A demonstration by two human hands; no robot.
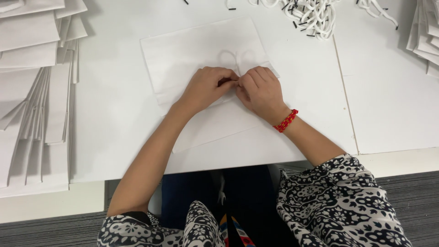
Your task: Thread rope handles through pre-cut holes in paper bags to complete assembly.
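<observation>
A flat white paper bag (196,50) lies on the white table in front of me, tilted a little. A white cord handle (236,57) loops on the bag just above my fingers. My left hand (206,87) and my right hand (260,89) meet at the bag's middle, fingertips pinched together on the black-tipped end of the cord. My right wrist wears a red beaded bracelet (286,120).
Stacks of flat white paper bags (32,91) fill the left side, and more (425,36) lie at the far right. A heap of white cords with black tips (311,16) sits at the back. The table's front edge (228,167) runs just before my lap.
</observation>
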